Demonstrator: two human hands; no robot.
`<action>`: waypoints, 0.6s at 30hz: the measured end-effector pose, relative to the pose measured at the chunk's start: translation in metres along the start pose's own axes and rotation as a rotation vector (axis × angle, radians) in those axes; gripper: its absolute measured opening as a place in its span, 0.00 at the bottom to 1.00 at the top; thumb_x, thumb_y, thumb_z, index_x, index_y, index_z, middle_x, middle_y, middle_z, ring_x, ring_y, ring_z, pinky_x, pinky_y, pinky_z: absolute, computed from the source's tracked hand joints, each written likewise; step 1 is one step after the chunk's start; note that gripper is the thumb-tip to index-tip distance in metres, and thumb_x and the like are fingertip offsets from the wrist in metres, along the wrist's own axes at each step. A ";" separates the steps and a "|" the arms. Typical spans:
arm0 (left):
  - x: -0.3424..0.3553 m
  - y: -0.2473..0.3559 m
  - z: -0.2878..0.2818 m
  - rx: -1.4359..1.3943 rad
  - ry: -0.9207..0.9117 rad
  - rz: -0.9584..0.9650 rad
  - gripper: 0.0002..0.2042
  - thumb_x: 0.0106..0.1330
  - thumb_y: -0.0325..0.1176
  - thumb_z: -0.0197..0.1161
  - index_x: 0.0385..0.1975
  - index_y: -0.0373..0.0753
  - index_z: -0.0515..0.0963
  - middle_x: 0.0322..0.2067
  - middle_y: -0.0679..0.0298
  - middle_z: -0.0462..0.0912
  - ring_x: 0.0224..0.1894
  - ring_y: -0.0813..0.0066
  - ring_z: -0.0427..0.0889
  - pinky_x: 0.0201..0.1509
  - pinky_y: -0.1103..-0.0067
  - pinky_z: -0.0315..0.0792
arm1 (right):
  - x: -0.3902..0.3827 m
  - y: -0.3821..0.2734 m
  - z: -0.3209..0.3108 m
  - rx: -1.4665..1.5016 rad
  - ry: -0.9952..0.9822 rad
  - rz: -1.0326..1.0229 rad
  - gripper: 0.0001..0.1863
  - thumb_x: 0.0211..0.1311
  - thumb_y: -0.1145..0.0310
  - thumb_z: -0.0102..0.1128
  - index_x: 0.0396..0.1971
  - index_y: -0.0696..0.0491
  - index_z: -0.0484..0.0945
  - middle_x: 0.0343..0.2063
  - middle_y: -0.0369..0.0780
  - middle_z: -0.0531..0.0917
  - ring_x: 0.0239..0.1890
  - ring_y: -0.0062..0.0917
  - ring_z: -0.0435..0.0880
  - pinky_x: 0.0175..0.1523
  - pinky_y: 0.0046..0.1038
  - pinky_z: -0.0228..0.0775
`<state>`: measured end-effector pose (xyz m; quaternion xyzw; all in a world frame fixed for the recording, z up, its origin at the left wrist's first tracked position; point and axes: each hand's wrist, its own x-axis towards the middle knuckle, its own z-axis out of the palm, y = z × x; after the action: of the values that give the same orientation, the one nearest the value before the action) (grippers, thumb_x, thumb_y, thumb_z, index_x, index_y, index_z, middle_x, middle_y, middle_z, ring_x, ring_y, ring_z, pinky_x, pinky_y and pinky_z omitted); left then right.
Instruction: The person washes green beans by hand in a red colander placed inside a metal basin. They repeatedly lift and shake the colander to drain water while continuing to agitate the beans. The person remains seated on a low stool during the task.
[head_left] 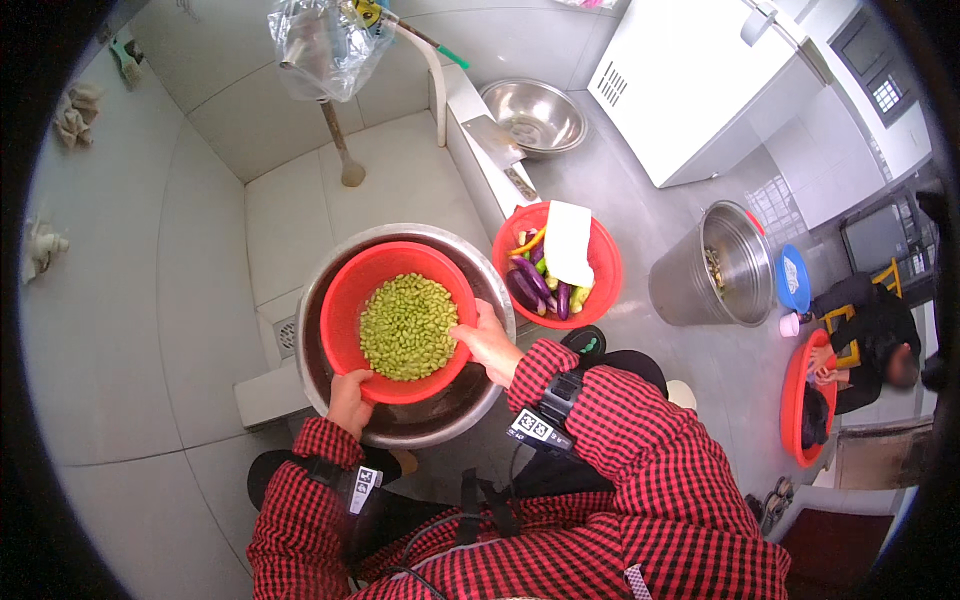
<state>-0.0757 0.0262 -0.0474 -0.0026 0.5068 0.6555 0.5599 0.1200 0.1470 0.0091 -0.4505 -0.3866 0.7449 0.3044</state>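
A red plastic basket (340,345) with many green beans (408,326) in its bottom is held over a large steel basin (470,405). My left hand (350,402) grips the basket's near-left rim, its fingers curled over the edge. On the right side, my right hand (487,343) is closed on the rim, with the thumb reaching inside by the beans. The basin's inside below the basket looks dark and is partly hidden.
Right of the basin stands a red basket (607,262) of eggplants and peppers with a white cloth (568,243). A cleaver (494,140) lies on the ledge near a steel bowl (533,115). Farther right are a metal bucket (690,270) and a seated person (880,345) at a red tub (793,400).
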 end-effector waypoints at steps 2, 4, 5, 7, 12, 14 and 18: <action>0.002 -0.001 -0.002 0.014 -0.011 -0.005 0.24 0.50 0.14 0.47 0.51 0.33 0.64 0.48 0.56 0.70 0.49 0.61 0.72 0.52 0.66 0.69 | -0.003 -0.001 -0.002 0.011 -0.018 -0.028 0.27 0.47 0.81 0.51 0.52 0.59 0.58 0.46 0.42 0.70 0.50 0.26 0.69 0.56 0.26 0.58; 0.004 -0.002 -0.003 -0.003 -0.051 0.017 0.23 0.50 0.14 0.46 0.50 0.33 0.64 0.48 0.56 0.70 0.49 0.60 0.71 0.52 0.66 0.69 | -0.005 -0.002 -0.003 0.001 -0.034 -0.082 0.27 0.46 0.81 0.51 0.51 0.59 0.60 0.46 0.42 0.70 0.50 0.26 0.69 0.56 0.27 0.58; 0.009 -0.002 -0.006 0.020 -0.036 0.014 0.23 0.50 0.14 0.46 0.50 0.33 0.64 0.48 0.57 0.70 0.49 0.60 0.71 0.52 0.66 0.69 | -0.002 0.000 -0.001 0.001 -0.024 -0.078 0.27 0.46 0.81 0.51 0.51 0.59 0.59 0.46 0.42 0.70 0.50 0.26 0.69 0.56 0.27 0.58; 0.010 -0.003 -0.009 0.018 -0.003 -0.004 0.23 0.50 0.14 0.46 0.50 0.33 0.64 0.48 0.57 0.70 0.49 0.60 0.71 0.52 0.66 0.69 | -0.002 0.000 -0.002 0.006 -0.038 -0.078 0.28 0.47 0.81 0.51 0.52 0.59 0.58 0.46 0.42 0.70 0.50 0.26 0.68 0.56 0.27 0.58; 0.015 -0.003 -0.015 0.042 0.000 -0.020 0.23 0.50 0.14 0.46 0.50 0.33 0.64 0.48 0.57 0.70 0.48 0.60 0.71 0.52 0.66 0.69 | 0.002 0.003 -0.004 -0.032 -0.096 -0.128 0.30 0.47 0.79 0.51 0.53 0.58 0.56 0.47 0.42 0.68 0.52 0.27 0.67 0.57 0.26 0.57; 0.014 -0.004 -0.014 0.025 -0.001 -0.030 0.23 0.50 0.14 0.47 0.49 0.33 0.65 0.47 0.57 0.71 0.48 0.60 0.72 0.52 0.66 0.69 | 0.001 0.002 -0.006 -0.051 -0.097 -0.137 0.30 0.47 0.79 0.52 0.54 0.58 0.56 0.47 0.43 0.68 0.52 0.27 0.67 0.57 0.26 0.56; 0.010 -0.006 -0.012 0.026 -0.003 -0.005 0.23 0.50 0.15 0.46 0.50 0.32 0.63 0.48 0.54 0.70 0.49 0.58 0.71 0.54 0.63 0.67 | -0.001 0.001 -0.005 -0.054 -0.093 -0.132 0.31 0.47 0.79 0.52 0.54 0.59 0.55 0.47 0.42 0.68 0.52 0.27 0.67 0.57 0.26 0.56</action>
<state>-0.0819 0.0248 -0.0630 0.0045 0.5143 0.6474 0.5624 0.1250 0.1469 0.0076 -0.3971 -0.4493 0.7326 0.3221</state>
